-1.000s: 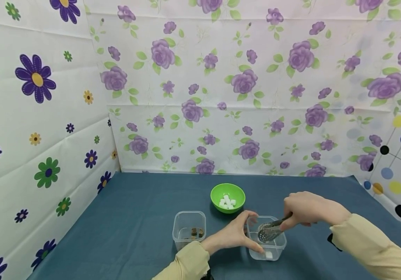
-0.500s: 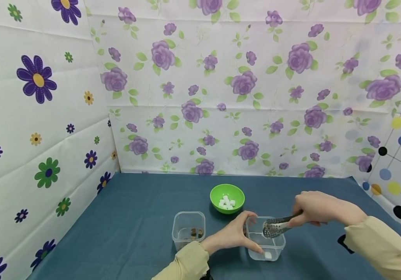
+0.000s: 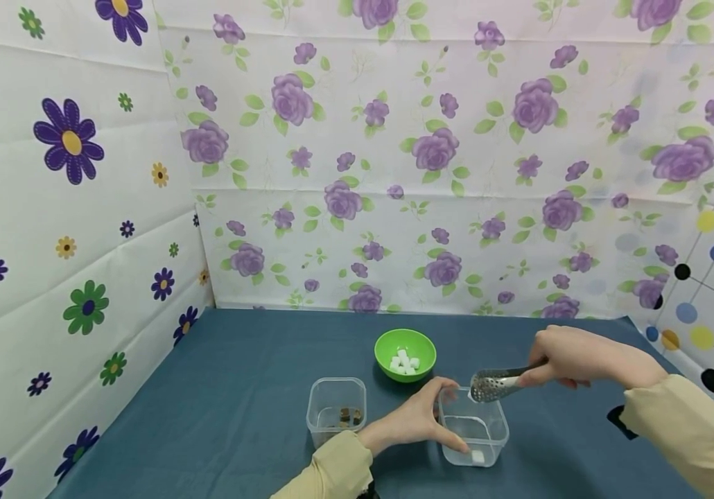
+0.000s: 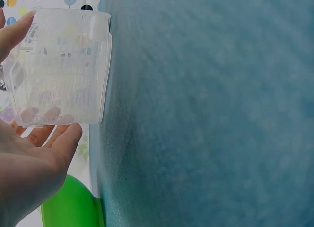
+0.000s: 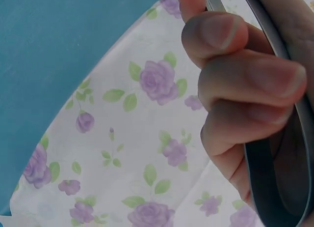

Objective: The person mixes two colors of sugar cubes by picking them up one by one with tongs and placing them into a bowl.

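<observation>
My left hand (image 3: pixel 422 419) grips the left side of a clear plastic container (image 3: pixel 474 433) near the front of the blue table; one white cube (image 3: pixel 477 455) lies in it. In the left wrist view my fingers (image 4: pixel 29 133) curl round the container (image 4: pixel 59 70). My right hand (image 3: pixel 572 357) holds metal perforated tongs (image 3: pixel 494 385), their tips just above the container's far rim, nothing visible between them. In the right wrist view my fingers (image 5: pixel 245 79) wrap round the tongs' handles (image 5: pixel 274 173). A green bowl (image 3: pixel 405 353) with several white cubes stands behind.
A second clear container (image 3: pixel 337 410) with small brown pieces stands left of the held one. Flowered cloth walls close in the table (image 3: pixel 257 374) at the back and both sides. The green bowl's edge (image 4: pixel 73 207) shows in the left wrist view.
My right hand has lifted the tongs up out of the container and drawn them back to the right. My left hand and the container have stayed put.
</observation>
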Tool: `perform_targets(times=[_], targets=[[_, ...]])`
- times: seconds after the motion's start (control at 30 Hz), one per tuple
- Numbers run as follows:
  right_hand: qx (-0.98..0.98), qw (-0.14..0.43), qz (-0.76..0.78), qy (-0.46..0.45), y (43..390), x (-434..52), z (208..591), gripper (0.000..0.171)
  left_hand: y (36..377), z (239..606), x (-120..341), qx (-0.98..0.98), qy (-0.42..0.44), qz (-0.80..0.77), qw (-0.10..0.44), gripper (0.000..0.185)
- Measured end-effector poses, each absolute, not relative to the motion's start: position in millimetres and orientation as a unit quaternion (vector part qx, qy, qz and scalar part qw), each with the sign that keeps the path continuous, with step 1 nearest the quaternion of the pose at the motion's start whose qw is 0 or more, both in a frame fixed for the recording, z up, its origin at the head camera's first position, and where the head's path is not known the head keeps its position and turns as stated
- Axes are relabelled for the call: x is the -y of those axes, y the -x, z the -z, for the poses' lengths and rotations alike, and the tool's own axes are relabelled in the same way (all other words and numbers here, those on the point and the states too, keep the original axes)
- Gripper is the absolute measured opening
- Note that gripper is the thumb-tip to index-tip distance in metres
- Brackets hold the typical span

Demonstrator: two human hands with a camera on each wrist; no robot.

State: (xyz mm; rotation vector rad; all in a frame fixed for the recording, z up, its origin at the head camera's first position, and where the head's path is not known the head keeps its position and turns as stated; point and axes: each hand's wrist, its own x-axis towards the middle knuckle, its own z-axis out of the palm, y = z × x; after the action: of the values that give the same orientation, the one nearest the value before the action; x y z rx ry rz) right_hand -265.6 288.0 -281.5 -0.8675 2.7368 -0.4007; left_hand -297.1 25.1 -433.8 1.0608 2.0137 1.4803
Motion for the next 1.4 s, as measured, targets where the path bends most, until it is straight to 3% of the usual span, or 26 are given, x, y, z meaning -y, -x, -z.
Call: perform_targets(times=[0.63,1.4], targets=[[-0.942,0.108,0.126,0.291,302.6,-271.7,259.6,0.031,297.6,431.8,-24.7,-0.734,-0.375,-0.526,0.211,0.070],[-0.948,0.066,0.085,0.300,335.1,-229.2,288.4,0.039,298.3,433.6,-24.7,-0.729,-0.370,-0.531,0.225,0.067]])
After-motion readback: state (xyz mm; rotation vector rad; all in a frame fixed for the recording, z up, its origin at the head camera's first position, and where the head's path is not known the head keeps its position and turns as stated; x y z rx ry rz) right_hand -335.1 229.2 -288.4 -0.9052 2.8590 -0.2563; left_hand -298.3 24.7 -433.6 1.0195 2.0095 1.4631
